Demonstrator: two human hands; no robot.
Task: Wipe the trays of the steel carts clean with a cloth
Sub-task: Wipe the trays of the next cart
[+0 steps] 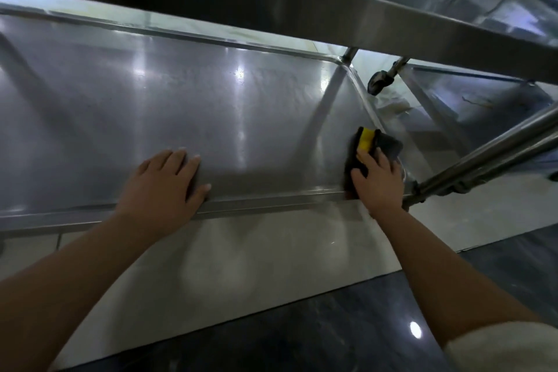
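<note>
Head view. My left hand (pixel 164 183) lies flat and released on the lower tray (pixel 126 106) of the steel cart, fingers straight and spread, palm over the tray's near rim (pixel 265 204), thumb just inside that rim. My right hand (pixel 377 183) presses the cloth (pixel 389 143) onto the same tray at its near right corner; the fingers lie over the cloth, and whether they curl round it or only press it flat I cannot tell. The cloth is dark, with a yellow patch (pixel 366 139) showing beyond my fingertips, and its far edge reaches the tray's right rim. The tray's steel floor shows streaks of reflected light. Above it runs the edge of the upper tray (pixel 347 6), crossing the top of the view from left to right. At the right, a steel post (pixel 483 154) of the cart slants up from a joint just beside my right wrist. Beyond the tray's right rim stands a second cart (pixel 471 106), its lower tray close alongside, with a dark caster (pixel 380 81) hanging between the two. Below the near rim lies pale floor tile (pixel 241 266), then dark tile (pixel 332 338) nearer to me. A pale sleeve (pixel 507 347) covers my right upper arm at the lower right corner.
</note>
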